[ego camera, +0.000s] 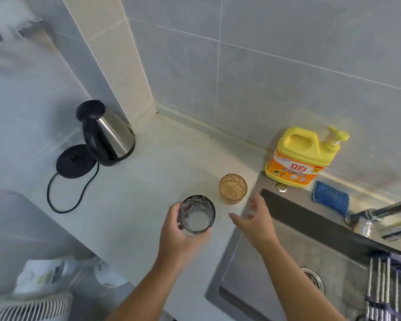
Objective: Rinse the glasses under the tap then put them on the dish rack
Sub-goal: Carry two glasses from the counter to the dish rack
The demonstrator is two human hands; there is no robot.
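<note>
Gripping grey glass (pixel 196 215) with left hand (pixel 180 237), right hand (pixel 256 222) spread near amber glass (pixel 233 188)

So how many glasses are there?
2. The dark glass is held in the left hand. The amber glass stands on the counter, next to the sink. The dish rack is cut off at the edge, so more might be hidden.

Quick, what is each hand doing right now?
Left hand: grips the dark glass.
Right hand: open, fingers spread, holding nothing, near the amber glass.
</note>
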